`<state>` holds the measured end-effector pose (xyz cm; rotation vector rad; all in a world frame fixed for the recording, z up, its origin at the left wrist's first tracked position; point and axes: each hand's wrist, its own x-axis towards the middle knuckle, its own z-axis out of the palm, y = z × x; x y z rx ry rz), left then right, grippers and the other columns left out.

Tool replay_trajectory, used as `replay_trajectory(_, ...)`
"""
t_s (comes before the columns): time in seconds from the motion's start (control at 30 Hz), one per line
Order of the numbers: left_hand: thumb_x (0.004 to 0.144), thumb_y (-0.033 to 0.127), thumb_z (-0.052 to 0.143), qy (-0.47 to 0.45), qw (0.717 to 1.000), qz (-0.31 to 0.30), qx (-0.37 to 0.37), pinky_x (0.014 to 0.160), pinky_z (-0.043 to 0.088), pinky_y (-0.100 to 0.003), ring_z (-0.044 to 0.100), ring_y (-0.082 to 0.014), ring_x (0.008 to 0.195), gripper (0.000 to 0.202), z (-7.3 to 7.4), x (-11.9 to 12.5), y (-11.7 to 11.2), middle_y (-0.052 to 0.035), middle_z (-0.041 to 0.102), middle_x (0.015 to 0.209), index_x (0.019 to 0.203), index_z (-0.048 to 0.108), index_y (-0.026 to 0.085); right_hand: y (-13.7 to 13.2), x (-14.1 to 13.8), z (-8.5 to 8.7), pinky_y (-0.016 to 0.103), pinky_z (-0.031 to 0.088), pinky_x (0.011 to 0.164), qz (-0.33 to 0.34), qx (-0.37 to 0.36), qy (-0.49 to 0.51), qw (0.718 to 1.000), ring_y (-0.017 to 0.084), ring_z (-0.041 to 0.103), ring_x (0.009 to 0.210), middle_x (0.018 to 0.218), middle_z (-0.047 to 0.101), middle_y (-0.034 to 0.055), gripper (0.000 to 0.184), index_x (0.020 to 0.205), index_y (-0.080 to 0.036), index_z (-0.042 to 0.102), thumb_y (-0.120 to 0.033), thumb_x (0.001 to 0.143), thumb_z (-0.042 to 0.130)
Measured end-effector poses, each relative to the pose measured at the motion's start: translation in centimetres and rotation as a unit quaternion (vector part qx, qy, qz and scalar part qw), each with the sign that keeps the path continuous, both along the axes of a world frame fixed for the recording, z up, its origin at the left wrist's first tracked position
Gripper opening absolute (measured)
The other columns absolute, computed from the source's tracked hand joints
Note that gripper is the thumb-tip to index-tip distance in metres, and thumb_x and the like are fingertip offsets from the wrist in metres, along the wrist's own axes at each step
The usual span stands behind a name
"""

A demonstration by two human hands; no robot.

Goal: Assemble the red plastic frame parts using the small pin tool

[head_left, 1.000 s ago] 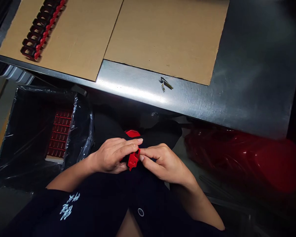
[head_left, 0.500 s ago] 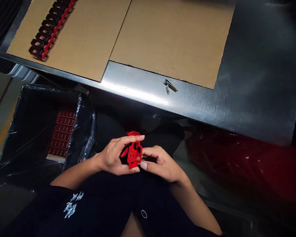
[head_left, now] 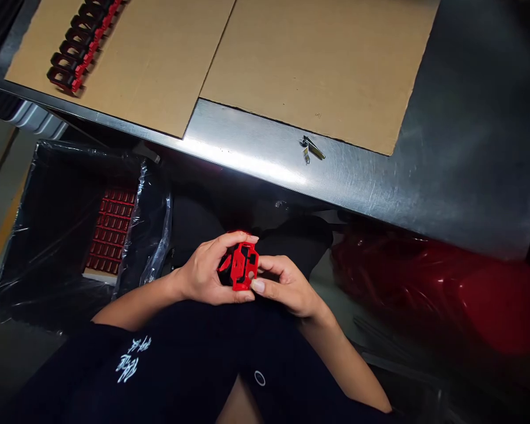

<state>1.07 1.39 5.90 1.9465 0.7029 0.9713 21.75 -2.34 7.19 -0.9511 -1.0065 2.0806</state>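
Half-curled, the left hand [head_left: 206,272] is holding the red plastic part [head_left: 238,268], seven o'clock from the nail clippers [head_left: 315,150]; the right hand [head_left: 289,288] is touching its three-o'clock edge, pinch unclear, best working gently

1. Counter [head_left: 357,176]: smooth metal, faintly scratched, sheeny.
2. Cardboard sheet [head_left: 322,59]: matt, rough along one edge.
3. Red piece [head_left: 238,264]: smooth, hard plastic.
4. Liner [head_left: 156,253]: crinkled, shiny plastic film.
5. Small tool [head_left: 314,147]: shiny metal.
6. Shirt [head_left: 194,359]: matt cloth.
7. Red bundle [head_left: 401,277]: glossy, probably plastic film, though dimly lit.
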Motion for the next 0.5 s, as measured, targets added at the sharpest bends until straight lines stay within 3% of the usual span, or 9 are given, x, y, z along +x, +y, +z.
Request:
replay_trajectory(0.2, 0.083, 0.042, 0.081, 0.008, 0.996, -0.007, 0.094, 0.094, 0.065, -0.040, 0.073, -0.0287, 0.117, 0.087, -0.2, 0.1, 0.2, -0.0230, 0.071, 0.130, 0.153, 0.040, 0.012, 0.2, 0.3, 0.0, 0.027, 0.049, 0.068, 0.002, 0.055, -0.060, 0.997, 0.017, 0.063, 0.069, 0.078, 0.073, 0.0040, 0.031, 0.088, -0.015, 0.076, -0.045, 0.090, 0.069)
replay_trajectory(0.33, 0.086, 0.031, 0.077, 0.032, 0.984, -0.015, 0.174, 0.084, 0.067, -0.037, 0.075, -0.0276, 0.112, 0.084, -0.5, 0.1, 0.3, -0.0237, 0.071, 0.128, 0.156, 0.036, 0.011, 0.3, 0.1, 1.0, 0.029, 0.053, 0.075, -0.087, 0.119, -0.183, 0.972, 0.019, 0.070, 0.075, 0.085, 0.079, 0.0049, 0.020, 0.095, -0.019, 0.081, -0.030, 0.092, 0.064)
replay_trajectory(0.5, 0.091, 0.025, 0.067, 0.063, 0.976, -0.012, 0.210, 0.073, 0.064, -0.034, 0.076, -0.0256, 0.107, 0.077, -0.6, -0.2, 0.2, -0.0228, 0.072, 0.126, 0.158, 0.032, 0.010, 0.4, -0.3, 1.9, 0.025, 0.049, 0.064, -0.086, 0.133, -0.239, 0.958, 0.016, 0.066, 0.064, 0.072, 0.076, 0.0014, 0.024, 0.088, -0.020, 0.082, -0.026, 0.094, 0.061)
